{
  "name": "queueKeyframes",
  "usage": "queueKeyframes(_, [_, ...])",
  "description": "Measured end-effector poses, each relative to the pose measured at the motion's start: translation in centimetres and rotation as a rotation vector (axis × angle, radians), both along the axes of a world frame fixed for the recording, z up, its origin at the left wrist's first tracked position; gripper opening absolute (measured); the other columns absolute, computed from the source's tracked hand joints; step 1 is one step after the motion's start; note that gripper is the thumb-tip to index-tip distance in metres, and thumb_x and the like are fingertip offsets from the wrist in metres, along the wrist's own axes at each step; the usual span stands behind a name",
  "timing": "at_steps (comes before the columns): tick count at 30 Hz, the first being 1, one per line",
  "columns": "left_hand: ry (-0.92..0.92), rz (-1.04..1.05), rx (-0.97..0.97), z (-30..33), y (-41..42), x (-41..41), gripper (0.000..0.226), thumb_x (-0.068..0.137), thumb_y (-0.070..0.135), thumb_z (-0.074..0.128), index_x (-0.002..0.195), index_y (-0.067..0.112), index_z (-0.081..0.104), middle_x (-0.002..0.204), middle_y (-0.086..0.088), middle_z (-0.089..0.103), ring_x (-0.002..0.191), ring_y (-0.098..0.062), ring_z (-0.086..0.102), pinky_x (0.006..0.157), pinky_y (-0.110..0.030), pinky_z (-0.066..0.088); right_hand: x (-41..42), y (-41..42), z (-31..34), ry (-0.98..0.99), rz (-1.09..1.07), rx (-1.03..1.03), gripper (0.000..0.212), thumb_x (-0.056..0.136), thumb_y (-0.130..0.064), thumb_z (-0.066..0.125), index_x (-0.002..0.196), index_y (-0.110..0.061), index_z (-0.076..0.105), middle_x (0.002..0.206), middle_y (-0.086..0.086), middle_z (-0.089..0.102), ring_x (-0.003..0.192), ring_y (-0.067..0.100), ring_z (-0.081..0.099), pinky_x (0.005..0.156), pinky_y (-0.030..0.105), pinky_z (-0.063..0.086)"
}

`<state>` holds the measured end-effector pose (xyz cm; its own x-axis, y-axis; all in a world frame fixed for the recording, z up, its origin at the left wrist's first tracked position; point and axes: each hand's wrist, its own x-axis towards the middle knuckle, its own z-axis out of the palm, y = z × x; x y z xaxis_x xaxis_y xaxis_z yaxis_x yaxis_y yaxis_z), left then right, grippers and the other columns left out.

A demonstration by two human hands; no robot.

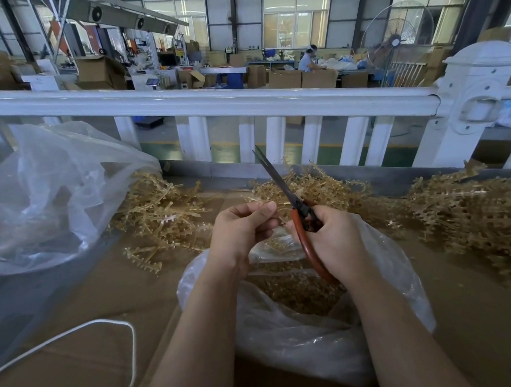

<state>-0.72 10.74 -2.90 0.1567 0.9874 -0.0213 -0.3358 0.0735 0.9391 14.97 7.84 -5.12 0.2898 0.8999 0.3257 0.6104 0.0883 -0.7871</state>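
My right hand [334, 242] grips red-handled scissors [301, 220], whose dark blades point up and to the left toward the fence. My left hand [241, 226] has its fingers curled and pinches a small tan plastic piece [283, 218] right beside the scissor handles. Both hands hover over a clear plastic bag [300, 333] that holds several small tan cut pieces. Tan plastic sprue branches lie in piles on the cardboard-covered table: one pile [164, 219] to the left, one pile [322, 187] behind the hands, and a bigger pile [471, 214] on the right.
A large crumpled clear bag [50, 192] sits at the left. A white cord [128, 333] loops over the cardboard at the lower left. A white fence rail [208, 101] runs along the table's far edge. Beyond it are boxes, a standing fan [397, 41] and a seated person [308, 62].
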Motion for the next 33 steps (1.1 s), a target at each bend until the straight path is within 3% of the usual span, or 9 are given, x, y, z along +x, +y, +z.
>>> queueKeyframes(3, [-0.016, -0.003, 0.02, -0.1, 0.1, 0.0, 0.006, 0.085, 0.009, 0.072, 0.081, 0.004, 0.072, 0.07, -0.006, 0.07, 0.061, -0.011, 0.065, 0.064, -0.02, 0.056, 0.2, -0.2, -0.1, -0.014, 0.004, 0.012, 0.025, 0.082, -0.049, 0.075, 0.081, -0.025, 0.071, 0.07, -0.014, 0.07, 0.066, 0.004, 0.065, 0.066, 0.038, 0.059])
queueKeyframes(5, [-0.022, -0.001, 0.049, -0.1, 0.2, -0.2, 0.008, 0.086, 0.009, 0.071, 0.079, 0.006, 0.071, 0.07, -0.006, 0.067, 0.062, -0.011, 0.063, 0.066, -0.02, 0.056, 0.4, -0.4, 0.0, -0.036, 0.017, 0.013, 0.041, 0.072, -0.069, 0.069, 0.082, -0.029, 0.069, 0.076, -0.025, 0.069, 0.07, -0.004, 0.064, 0.063, 0.029, 0.055])
queueKeyframes(9, [-0.066, 0.002, 0.11, 0.2, 0.2, -0.6, 0.013, 0.09, 0.004, 0.065, 0.079, 0.005, 0.071, 0.072, -0.009, 0.065, 0.064, -0.012, 0.062, 0.066, -0.02, 0.055, 0.5, -0.7, 0.1, -0.185, 0.002, 0.016, 0.058, 0.06, -0.09, 0.054, 0.081, -0.036, 0.06, 0.077, -0.037, 0.062, 0.071, -0.01, 0.059, 0.053, 0.016, 0.038])
queueKeyframes(14, [-0.046, -0.003, 0.181, 0.5, 0.3, -0.9, 0.019, 0.094, 0.001, 0.059, 0.077, 0.004, 0.066, 0.067, -0.007, 0.06, 0.06, -0.011, 0.057, 0.065, -0.018, 0.054, 0.8, -0.6, -0.3, -0.266, 0.023, 0.043, 0.05, 0.065, -0.085, 0.061, 0.076, -0.038, 0.051, 0.059, -0.024, 0.055, 0.061, -0.006, 0.053, 0.052, 0.013, 0.031])
queueKeyframes(24, [0.044, 0.052, 0.252, 0.2, 0.5, -0.9, 0.047, 0.097, -0.003, 0.053, 0.058, 0.019, 0.069, 0.066, -0.008, 0.056, 0.066, -0.016, 0.054, 0.074, -0.027, 0.054, 0.9, -0.7, -0.4, -0.394, 0.012, 0.122, 0.053, 0.069, -0.083, 0.059, 0.079, -0.031, 0.056, 0.063, -0.02, 0.057, 0.062, -0.002, 0.057, 0.054, 0.02, 0.039])
queueKeyframes(27, [0.046, 0.07, 0.232, 0.1, 0.5, -0.9, 0.039, 0.097, -0.002, 0.053, 0.065, 0.015, 0.07, 0.066, -0.008, 0.058, 0.065, -0.015, 0.055, 0.072, -0.026, 0.054, 0.9, -0.8, -0.3, -0.453, -0.017, 0.157, 0.055, 0.068, -0.088, 0.053, 0.079, -0.034, 0.054, 0.065, -0.023, 0.055, 0.062, -0.001, 0.055, 0.052, 0.016, 0.038])
queueKeyframes(30, [0.033, 0.071, 0.204, 0.2, 0.4, -0.9, 0.029, 0.097, 0.0, 0.054, 0.073, 0.009, 0.069, 0.067, -0.007, 0.059, 0.065, -0.015, 0.055, 0.075, -0.027, 0.054, 0.9, -0.8, -0.4, -0.492, -0.057, 0.174, 0.063, 0.067, -0.092, 0.044, 0.086, -0.035, 0.061, 0.069, -0.024, 0.056, 0.066, 0.001, 0.059, 0.061, 0.023, 0.051])
queueKeyframes(33, [-0.006, 0.057, 0.188, 0.3, 0.3, -0.8, 0.025, 0.097, 0.001, 0.054, 0.076, 0.005, 0.068, 0.068, -0.008, 0.058, 0.066, -0.016, 0.055, 0.076, -0.027, 0.054, 0.8, -0.9, -0.4, -0.499, -0.074, 0.215, 0.057, 0.069, -0.091, 0.046, 0.082, -0.037, 0.059, 0.068, -0.026, 0.054, 0.066, 0.0, 0.059, 0.06, 0.02, 0.049])
